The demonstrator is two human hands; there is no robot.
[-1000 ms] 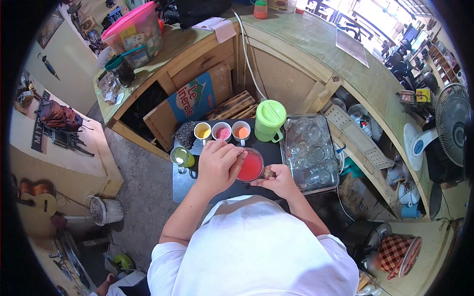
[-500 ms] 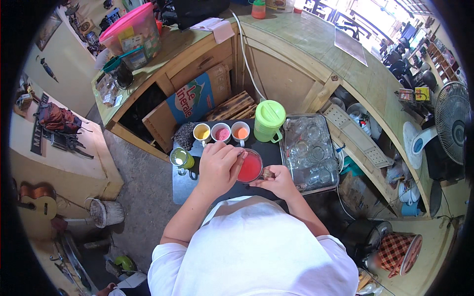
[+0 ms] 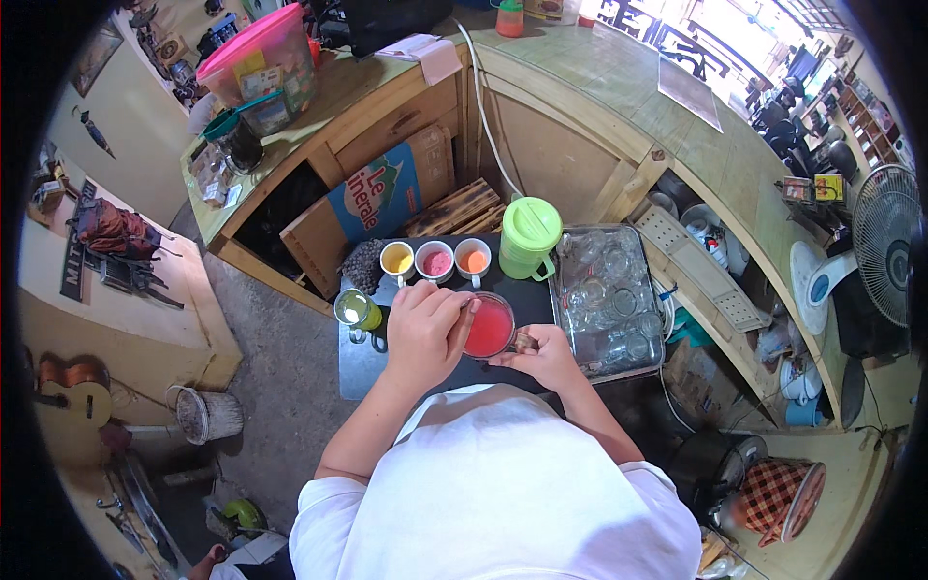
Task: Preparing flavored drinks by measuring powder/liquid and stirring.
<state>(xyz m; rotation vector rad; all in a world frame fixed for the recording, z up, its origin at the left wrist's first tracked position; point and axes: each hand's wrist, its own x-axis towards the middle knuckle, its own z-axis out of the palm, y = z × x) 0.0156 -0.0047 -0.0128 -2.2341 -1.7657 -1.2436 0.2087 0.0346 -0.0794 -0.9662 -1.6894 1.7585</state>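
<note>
My right hand (image 3: 543,358) grips the handle of a clear glass mug (image 3: 490,327) of red drink at the near side of a dark table (image 3: 425,360). Over the mug's left rim, my left hand (image 3: 428,324) is closed, fingers bent together; whatever it pinches is hidden. Beyond stand three white cups: one with yellow powder (image 3: 396,259), one with pink powder (image 3: 436,263) and one with orange powder (image 3: 474,261). A glass mug of yellow-green drink (image 3: 356,309) is left of my left hand. A lidded light-green pitcher (image 3: 529,240) stands right of the cups.
A metal tray (image 3: 611,372) of several upturned glasses lies on the right. A dark knobbly bundle (image 3: 360,268) sits at the table's far left. Behind curves a wooden counter (image 3: 570,82) with open shelves. A white bucket (image 3: 209,416) stands on the floor at left.
My left hand's fingers have shifted very slightly at the mug's rim. The right hand keeps its grip on the handle, and the other things stay in place.
</note>
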